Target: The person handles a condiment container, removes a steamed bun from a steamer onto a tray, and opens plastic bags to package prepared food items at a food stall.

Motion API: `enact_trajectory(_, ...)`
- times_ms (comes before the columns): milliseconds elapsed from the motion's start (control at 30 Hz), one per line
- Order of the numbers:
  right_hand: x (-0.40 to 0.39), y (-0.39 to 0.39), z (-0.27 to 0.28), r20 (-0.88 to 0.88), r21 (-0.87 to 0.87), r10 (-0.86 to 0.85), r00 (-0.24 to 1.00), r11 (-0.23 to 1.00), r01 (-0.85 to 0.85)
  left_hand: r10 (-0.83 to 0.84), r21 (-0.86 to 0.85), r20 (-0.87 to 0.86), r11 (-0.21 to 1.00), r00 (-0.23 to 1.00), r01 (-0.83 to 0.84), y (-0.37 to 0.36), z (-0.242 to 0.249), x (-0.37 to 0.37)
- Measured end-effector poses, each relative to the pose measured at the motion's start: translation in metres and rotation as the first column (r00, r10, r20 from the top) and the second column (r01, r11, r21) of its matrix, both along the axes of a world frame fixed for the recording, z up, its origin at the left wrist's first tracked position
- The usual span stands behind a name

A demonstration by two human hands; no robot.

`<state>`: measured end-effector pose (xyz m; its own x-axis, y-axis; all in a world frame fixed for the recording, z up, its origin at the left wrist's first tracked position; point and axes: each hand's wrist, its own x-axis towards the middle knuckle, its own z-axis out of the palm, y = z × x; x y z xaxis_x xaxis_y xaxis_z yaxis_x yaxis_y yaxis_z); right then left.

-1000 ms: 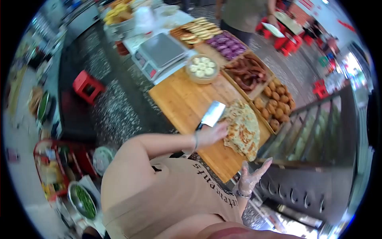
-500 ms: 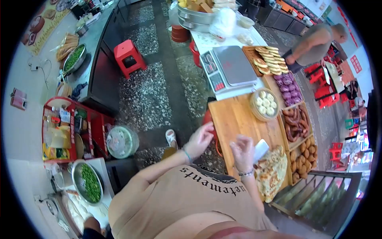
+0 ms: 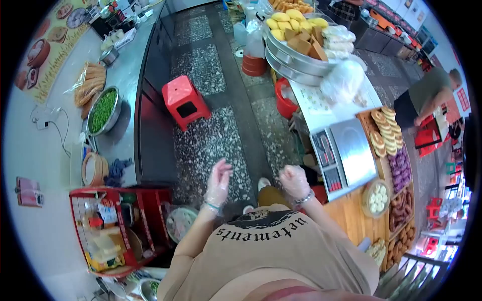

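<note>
My left hand (image 3: 219,181) is raised over the floor in front of me, in a clear plastic glove, with its fingers loosely apart and nothing in them. Level with it on the right is my right hand (image 3: 294,181), gloved too, with the fingers curled in; whether it holds anything is hidden. Neither hand touches an object. The digital scale (image 3: 354,153) stands right of my right hand, beyond the near edge of the wooden board (image 3: 346,213). A bowl of white buns (image 3: 376,198) rests on that board.
A red stool (image 3: 187,100) stands ahead on the floor. The steel counter (image 3: 131,65) runs along the left, above a red rack (image 3: 150,215). Large steamers (image 3: 296,70) sit on the white table at the right. A person (image 3: 427,93) stands beyond the food trays.
The view has swung left, so the board and scale sit farther right. Both hands have moved away from the board, over the floor. The right hand's fingers have curled in. The person has moved farther off.
</note>
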<state>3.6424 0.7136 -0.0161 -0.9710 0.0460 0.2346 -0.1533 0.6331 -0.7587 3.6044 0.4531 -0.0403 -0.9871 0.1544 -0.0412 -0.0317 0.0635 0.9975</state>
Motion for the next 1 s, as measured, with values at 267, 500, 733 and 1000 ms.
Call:
enact_trajectory(267,-0.255,0.052,-0.041,0.085,0.114,-0.002,0.996,0.993,-0.008,-0.380,-0.092,-0.152,0.924,0.912,0.370,0.062,0.023,-0.267)
enact_trajectory(500,-0.554,-0.017,0.012,0.010,-0.159,0.254,0.967,0.955,-0.250,-0.180,-0.126,-0.121,0.978,0.976,0.165,0.033,0.051,-0.510)
enact_trajectory(733,-0.814,-0.105,0.010,0.044,-0.180,0.604,0.796,0.788,-0.588,0.141,0.033,0.162,0.988,0.977,-0.149,-0.054,-0.028,-0.739)
enact_trajectory(1000,-1.094,-0.086,-0.001,0.205,-0.148,0.317,0.926,0.945,-0.291,-0.023,-0.083,0.114,0.996,0.993,0.033,-0.076,0.018,-1.084)
